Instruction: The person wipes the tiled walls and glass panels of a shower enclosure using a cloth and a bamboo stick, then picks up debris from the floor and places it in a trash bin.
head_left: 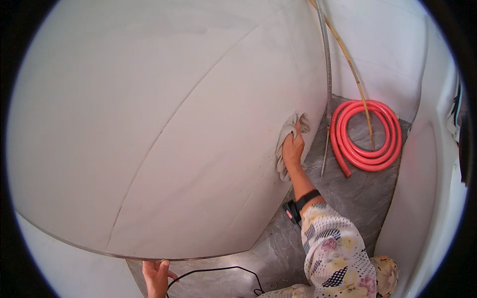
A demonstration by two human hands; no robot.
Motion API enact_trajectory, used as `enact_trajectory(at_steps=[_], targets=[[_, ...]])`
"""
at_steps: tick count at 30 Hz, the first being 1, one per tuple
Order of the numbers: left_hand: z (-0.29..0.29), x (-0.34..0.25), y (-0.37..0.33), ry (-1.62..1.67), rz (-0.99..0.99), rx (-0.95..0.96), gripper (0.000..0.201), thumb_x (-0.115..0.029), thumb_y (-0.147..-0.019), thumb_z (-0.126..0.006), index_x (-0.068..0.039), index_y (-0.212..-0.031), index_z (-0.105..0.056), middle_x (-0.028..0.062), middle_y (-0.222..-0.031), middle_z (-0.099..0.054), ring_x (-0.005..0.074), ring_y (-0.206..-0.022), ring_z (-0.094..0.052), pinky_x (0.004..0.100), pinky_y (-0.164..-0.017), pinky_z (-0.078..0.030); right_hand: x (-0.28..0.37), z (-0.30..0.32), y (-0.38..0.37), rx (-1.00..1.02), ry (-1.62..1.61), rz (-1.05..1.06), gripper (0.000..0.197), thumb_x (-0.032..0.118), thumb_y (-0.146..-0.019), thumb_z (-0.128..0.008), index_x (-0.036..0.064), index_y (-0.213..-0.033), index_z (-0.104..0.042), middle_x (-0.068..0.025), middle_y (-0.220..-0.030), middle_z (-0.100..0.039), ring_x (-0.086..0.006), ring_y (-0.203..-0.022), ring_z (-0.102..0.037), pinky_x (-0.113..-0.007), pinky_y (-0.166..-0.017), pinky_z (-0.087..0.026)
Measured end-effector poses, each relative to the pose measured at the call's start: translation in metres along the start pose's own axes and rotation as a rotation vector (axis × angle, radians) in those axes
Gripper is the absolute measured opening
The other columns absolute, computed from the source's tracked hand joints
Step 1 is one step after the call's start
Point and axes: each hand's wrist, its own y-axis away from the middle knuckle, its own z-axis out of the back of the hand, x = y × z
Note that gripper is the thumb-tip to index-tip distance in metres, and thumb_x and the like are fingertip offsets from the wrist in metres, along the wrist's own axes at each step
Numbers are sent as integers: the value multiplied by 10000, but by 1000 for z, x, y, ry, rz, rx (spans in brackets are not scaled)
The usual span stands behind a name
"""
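Observation:
A large white panel, with a thin line across it, fills the left and middle of the view. My right hand presses a crumpled grey cloth against its right part, fingers closed on the cloth. A black band with a dark device is on my right wrist. At the lower edge of the view, my left hand grips the panel's near edge with fingers curled; part of that hand is out of view.
A coiled red hose lies on the grey marbled floor at the right. Across it leans a thin bamboo stick, beside a grey tube. A black cable loops near my left hand. White walls stand beyond.

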Motion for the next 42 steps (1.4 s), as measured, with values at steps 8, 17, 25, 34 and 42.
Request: enact_trajectory(at_steps=[8, 17, 25, 34, 42], targets=[[2, -13, 6, 74, 41, 26, 528, -39, -867, -552, 1, -1336, -315, 171, -1265, -480, 159, -826, -589, 237, -444, -522, 40, -16, 70, 41, -288, 188, 601, -112, -713, -392, -110, -1313, -360, -268, -1309, -448, -337, -1251, -415, -377, -1031, -338], [-4, 3, 7, 15, -5, -3, 519, -39, -834, -530, -26, -1310, -325, 124, -1171, -507, 167, -896, -572, 242, -421, -533, 70, -7, 15, 90, -198, -154, 590, 10, -737, -398, -49, -1324, -398, -214, -1288, -495, -328, -1205, -467, -398, -1003, -337], [-6, -15, 7, 49, -12, 27, 528, -81, -839, -563, -26, -1309, -329, 123, -1149, -522, 158, -875, -576, 239, -421, -535, 47, -12, 5, -30, -11, 147, 624, 48, -694, -523, -21, -1307, -436, -225, -1252, -508, -312, -1105, -515, -423, -968, -356], [1, -16, 5, 23, -20, 12, 565, -165, -840, -619, -69, -1318, -333, 89, -1176, -524, 178, -931, -585, 235, -405, -523, 165, -28, 42, 194, -65, 661, 698, 38, -600, -521, -11, -1293, -451, -220, -1332, -443, -364, -1255, -402, -487, -1006, -301], [-17, -17, -2, 27, 16, 58, 550, -141, -844, -580, -50, -1321, -323, 110, -1207, -501, 197, -982, -561, 237, -424, -527, 10, 13, -53, -98, 37, -276, 496, 82, -841, -442, 4, -1330, -412, -216, -929, -639, -272, -756, -629, -368, -708, -490]])
